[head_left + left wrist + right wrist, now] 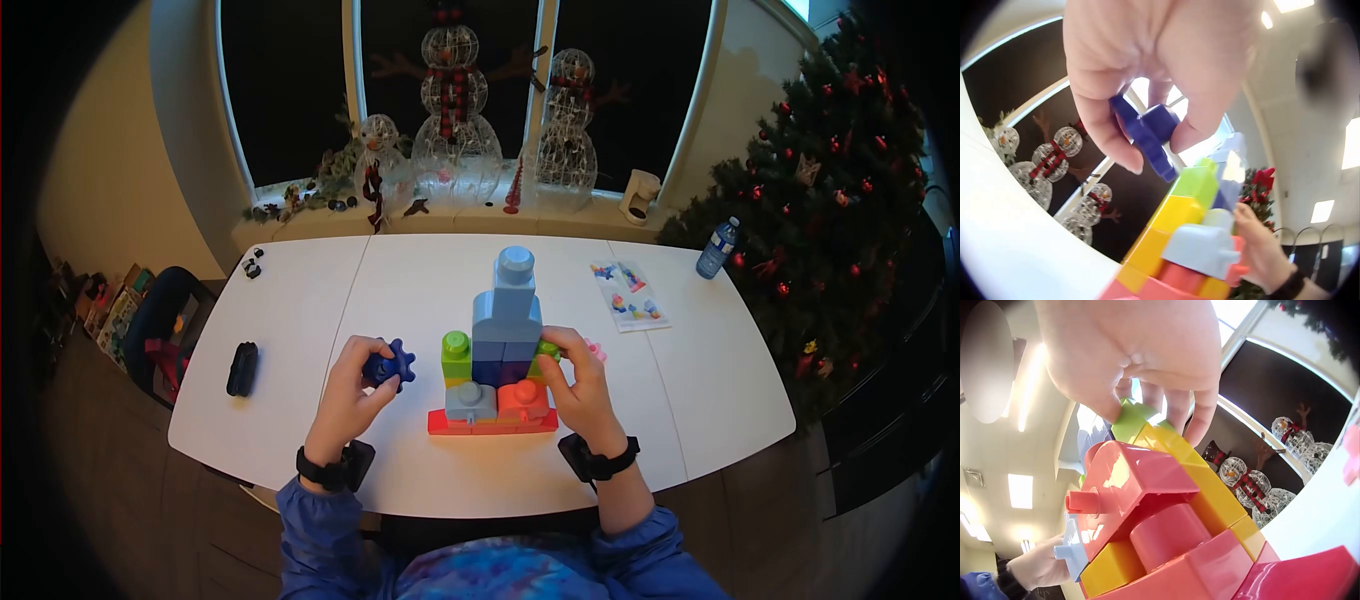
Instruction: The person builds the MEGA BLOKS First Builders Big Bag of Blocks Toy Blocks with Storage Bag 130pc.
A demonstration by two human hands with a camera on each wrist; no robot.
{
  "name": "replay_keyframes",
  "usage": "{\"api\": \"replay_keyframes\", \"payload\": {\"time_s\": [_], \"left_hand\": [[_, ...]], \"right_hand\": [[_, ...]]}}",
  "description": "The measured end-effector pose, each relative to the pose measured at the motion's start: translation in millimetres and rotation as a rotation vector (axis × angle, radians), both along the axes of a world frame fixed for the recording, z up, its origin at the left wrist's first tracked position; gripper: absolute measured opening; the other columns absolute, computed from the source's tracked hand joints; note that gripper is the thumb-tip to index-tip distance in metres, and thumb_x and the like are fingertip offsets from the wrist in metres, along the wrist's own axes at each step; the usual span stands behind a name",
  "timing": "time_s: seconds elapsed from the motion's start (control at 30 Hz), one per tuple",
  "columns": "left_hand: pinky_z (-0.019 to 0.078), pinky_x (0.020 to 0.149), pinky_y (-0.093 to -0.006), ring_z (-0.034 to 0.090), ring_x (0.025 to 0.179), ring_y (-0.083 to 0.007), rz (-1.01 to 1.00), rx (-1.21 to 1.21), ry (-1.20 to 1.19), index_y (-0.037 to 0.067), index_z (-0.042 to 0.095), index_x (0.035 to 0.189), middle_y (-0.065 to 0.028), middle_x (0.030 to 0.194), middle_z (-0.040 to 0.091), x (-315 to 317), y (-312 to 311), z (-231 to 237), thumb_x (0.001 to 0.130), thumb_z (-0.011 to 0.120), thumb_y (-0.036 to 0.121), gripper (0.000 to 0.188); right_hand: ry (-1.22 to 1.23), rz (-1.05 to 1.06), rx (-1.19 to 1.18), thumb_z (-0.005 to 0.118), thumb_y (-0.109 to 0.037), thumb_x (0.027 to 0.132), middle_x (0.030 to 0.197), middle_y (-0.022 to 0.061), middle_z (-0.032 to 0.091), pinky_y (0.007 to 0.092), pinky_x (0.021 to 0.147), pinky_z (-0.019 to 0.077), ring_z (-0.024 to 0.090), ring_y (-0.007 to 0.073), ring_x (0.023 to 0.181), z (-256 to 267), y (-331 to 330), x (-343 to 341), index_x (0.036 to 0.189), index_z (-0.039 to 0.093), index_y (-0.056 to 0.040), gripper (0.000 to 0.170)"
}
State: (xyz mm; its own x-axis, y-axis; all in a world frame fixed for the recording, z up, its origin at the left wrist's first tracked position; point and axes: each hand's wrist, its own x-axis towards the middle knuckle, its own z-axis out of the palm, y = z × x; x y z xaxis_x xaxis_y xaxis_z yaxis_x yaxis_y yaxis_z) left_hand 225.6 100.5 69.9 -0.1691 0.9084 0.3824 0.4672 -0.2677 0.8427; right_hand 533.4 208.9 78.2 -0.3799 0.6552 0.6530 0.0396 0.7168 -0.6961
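Note:
My left hand [348,388] pinches a dark blue gear-shaped piece [392,366] between thumb and fingers, to the left of a toy block building. In the left wrist view, a round stud [1161,123] shows on its face. My right hand [582,385] grips a green block [1132,422] at the building's right side, on top of yellow blocks [1210,490]. A light blue tower [508,315] rises in the middle over dark blue blocks. Another green block [456,362] stands on the left. A grey block [468,401] and a red one [522,400] sit in front, above a red base [490,428].
A pink gear-shaped piece [597,350] lies beyond my right hand. On the white table [300,300] are a picture sheet [630,297], a water bottle [716,248] and a black case [242,369]. Wire snowmen [457,130] stand at the window; a decorated tree [815,190] is at right.

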Motion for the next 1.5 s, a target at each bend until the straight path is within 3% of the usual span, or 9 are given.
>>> {"api": "replay_keyframes", "payload": {"time_s": [0.1,0.13,0.23,0.4,0.5,0.7,0.9,1.2,1.5], "left_hand": [[0.0547,0.082,-0.0264,0.062,0.101,-0.0174,-0.001,0.069,-0.043,0.002,0.065,0.113,-0.0086,0.118,0.055,27,-38,16,0.086,0.079,0.002,0.031],[0.0532,0.082,-0.0246,0.062,0.101,-0.0168,-0.003,-0.042,-0.25,0.003,0.068,0.115,-0.0087,0.12,0.056,36,-47,19,0.087,0.08,0.004,0.031],[0.0546,0.089,-0.0297,0.063,0.108,-0.0189,-0.078,-0.068,-0.15,0.0,0.067,0.121,-0.0108,0.126,0.051,50,-57,16,0.09,0.076,0.003,0.031],[0.0553,0.087,-0.0311,0.07,0.102,-0.0196,-0.174,0.04,-0.066,0.007,0.049,0.146,-0.0104,0.119,0.069,68,-50,-5,0.078,0.092,0.005,0.08],[0.0546,0.089,-0.0322,0.068,0.103,-0.0182,-0.224,0.044,-0.222,0.006,0.059,0.138,-0.0088,0.114,0.067,79,-40,-7,0.074,0.095,0.003,0.074],[0.0568,0.081,-0.0322,0.071,0.089,-0.0207,-0.131,0.064,0.071,0.006,0.074,0.105,-0.0078,0.099,0.073,90,-36,-1,0.065,0.1,0.011,0.048],[0.0548,0.077,-0.0327,0.067,0.09,-0.0224,-0.042,0.17,0.252,0.006,0.074,0.106,-0.0077,0.105,0.073,86,-29,-5,0.063,0.101,0.015,0.051],[0.0498,0.105,-0.0487,0.057,0.133,-0.0327,-0.108,-0.053,0.097,0.008,0.033,0.158,-0.0163,0.147,0.054,66,-12,-13,0.058,0.105,0.027,0.125],[0.0455,0.111,-0.0475,0.055,0.137,-0.035,-0.208,-0.13,0.099,0.003,0.031,0.159,-0.0203,0.147,0.054,66,5,-8,0.061,0.102,0.031,0.124]], "right_hand": [[0.011,0.013,-0.035,0.061,0.003,0.1,0.128,0.0142,0.068,0.0346,0.101,0.051,0.066,0.0251,0.115,2,-2,0,0.132,0.062,-0.0005,0.032],[0.01,0.013,-0.031,0.061,0.003,0.1,0.128,0.0141,0.068,0.0344,0.101,0.051,0.066,0.025,0.115,1,-2,0,0.133,0.062,-0.0005,0.032],[0.011,0.012,-0.016,0.061,0.003,0.1,0.129,0.014,0.067,0.034,0.1,0.0511,0.066,0.0249,0.116,0,0,0,0.133,0.062,-0.0008,0.033],[0.004,0.008,-0.02,0.061,0.002,0.101,0.13,0.0145,0.067,0.0341,0.099,0.0512,0.066,0.0254,0.117,-2,1,1,0.134,0.063,-0.0013,0.034],[0.01,0.005,-0.011,0.061,0.002,0.101,0.13,0.0147,0.067,0.0342,0.099,0.0511,0.065,0.0258,0.117,-2,1,1,0.134,0.063,-0.0015,0.034],[0.016,0.024,-0.026,0.061,0.002,0.1,0.129,0.0147,0.067,0.035,0.101,0.0508,0.065,0.0271,0.118,-2,2,2,0.134,0.063,-0.0012,0.034],[0.017,0.028,0.018,0.062,0.003,0.099,0.128,0.0151,0.067,0.0371,0.104,0.0502,0.066,0.0291,0.119,-1,3,2,0.132,0.063,-0.0011,0.033],[0.011,0.031,0.011,0.063,0.002,0.099,0.126,0.0147,0.068,0.0378,0.104,0.0508,0.066,0.0292,0.119,-1,4,3,0.13,0.063,-0.0013,0.031],[0.005,0.028,0.028,0.063,0.001,0.1,0.126,0.0148,0.068,0.0377,0.103,0.0511,0.067,0.0291,0.117,-1,5,3,0.13,0.062,-0.0018,0.031]]}}
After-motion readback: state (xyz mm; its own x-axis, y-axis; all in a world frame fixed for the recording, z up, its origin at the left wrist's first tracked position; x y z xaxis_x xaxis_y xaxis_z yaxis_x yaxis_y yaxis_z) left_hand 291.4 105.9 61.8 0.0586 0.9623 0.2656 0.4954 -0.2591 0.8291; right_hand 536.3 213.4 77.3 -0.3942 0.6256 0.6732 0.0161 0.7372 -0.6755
